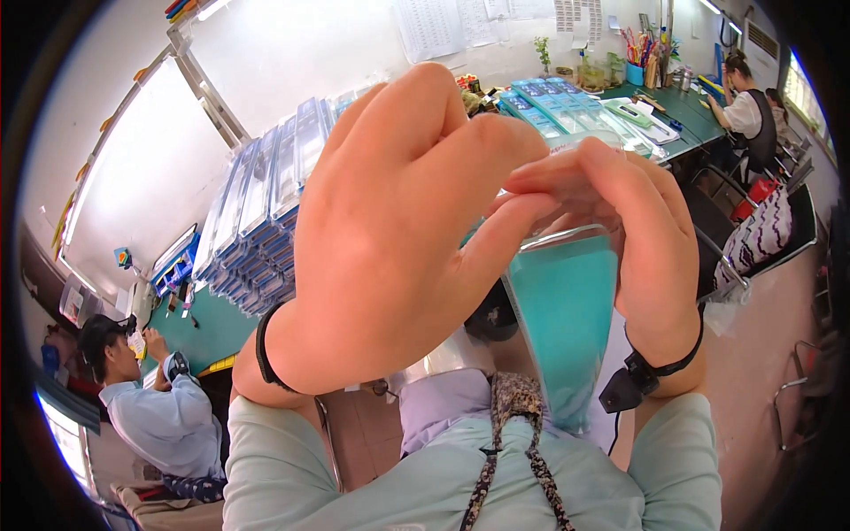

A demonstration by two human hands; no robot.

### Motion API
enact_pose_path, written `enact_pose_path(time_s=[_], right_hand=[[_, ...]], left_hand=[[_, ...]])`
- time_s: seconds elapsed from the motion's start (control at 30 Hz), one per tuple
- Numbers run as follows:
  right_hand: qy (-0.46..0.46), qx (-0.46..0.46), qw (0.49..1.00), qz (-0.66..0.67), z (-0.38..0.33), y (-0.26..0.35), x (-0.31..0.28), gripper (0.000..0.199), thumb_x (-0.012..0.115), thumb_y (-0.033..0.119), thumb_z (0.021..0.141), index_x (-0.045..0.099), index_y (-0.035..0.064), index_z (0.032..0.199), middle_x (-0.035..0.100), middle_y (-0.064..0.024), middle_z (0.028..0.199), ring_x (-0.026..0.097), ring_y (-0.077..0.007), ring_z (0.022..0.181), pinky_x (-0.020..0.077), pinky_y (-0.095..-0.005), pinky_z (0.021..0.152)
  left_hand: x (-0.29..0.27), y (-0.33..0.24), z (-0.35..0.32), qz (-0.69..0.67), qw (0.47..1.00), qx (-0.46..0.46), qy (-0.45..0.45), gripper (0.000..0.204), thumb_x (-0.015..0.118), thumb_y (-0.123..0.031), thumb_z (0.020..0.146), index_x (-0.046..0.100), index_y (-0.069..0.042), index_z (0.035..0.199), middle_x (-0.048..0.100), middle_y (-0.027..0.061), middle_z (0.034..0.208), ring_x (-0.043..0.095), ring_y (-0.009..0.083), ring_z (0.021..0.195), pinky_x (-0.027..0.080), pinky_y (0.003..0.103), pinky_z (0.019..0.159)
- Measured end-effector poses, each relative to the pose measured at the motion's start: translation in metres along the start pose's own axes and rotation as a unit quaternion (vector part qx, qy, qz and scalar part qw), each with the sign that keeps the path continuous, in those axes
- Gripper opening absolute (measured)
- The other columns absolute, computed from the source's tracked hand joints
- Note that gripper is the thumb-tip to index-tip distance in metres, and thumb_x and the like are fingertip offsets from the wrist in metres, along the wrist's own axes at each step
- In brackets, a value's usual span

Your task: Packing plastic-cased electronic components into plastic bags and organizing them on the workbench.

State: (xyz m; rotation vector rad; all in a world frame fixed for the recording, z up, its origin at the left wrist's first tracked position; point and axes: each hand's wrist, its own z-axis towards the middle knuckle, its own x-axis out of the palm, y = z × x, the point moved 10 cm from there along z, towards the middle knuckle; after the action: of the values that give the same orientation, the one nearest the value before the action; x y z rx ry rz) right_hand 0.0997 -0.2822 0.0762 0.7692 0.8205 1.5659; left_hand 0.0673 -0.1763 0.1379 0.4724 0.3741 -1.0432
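Note:
A clear plastic package with a teal insert (567,310) is held upright in front of my chest, its lower end narrowing toward my lap. My right hand (651,226) wraps around its upper right side, fingers bent over the top. From the left, my left hand (398,221) reaches across with curled fingers, thumb and fingertips closed at the package's top edge. What lies between the fingertips there is partly hidden by the hands. Dark bands circle both wrists.
Tall stacks of clear, blue-edged plastic cases (257,212) stand at left. Flat teal packages (558,102) lie on the green table (699,119) beyond my hands. One person (164,416) sits at left, another (753,115) at far right. A chair (770,230) holds a patterned cloth.

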Motion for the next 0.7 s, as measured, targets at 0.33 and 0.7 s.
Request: enact_pose_path(time_s=[0.33,0.7], right_hand=[[-0.026,-0.086,0.99,-0.11,-0.012,0.004,-0.004,0.032,0.041,0.018,0.092,0.058,-0.004,0.108,0.064,-0.0075,0.087,0.061,-0.0112,0.073,0.0442,-0.0234,0.063],[-0.103,-0.157,0.923,-0.336,-0.02,0.025,0.006,0.025,0.039,0.012,0.095,0.059,-0.0026,0.099,0.051,-0.0008,0.058,0.043,-0.0044,0.053,0.0331,-0.0212,0.05]], left_hand=[[0.005,0.004,-0.002,-0.025,0.999,-0.009,-0.041,0.03,0.075,-0.001,0.06,0.069,-0.008,0.089,0.05,-0.0006,0.068,0.036,0.0137,0.061,0.028,0.025,0.051],[-0.017,0.007,-0.009,0.001,0.985,0.004,-0.174,0.015,0.066,0.0,0.075,0.061,-0.003,0.089,0.056,0.0028,0.074,0.043,0.01,0.063,0.036,0.023,0.056]])
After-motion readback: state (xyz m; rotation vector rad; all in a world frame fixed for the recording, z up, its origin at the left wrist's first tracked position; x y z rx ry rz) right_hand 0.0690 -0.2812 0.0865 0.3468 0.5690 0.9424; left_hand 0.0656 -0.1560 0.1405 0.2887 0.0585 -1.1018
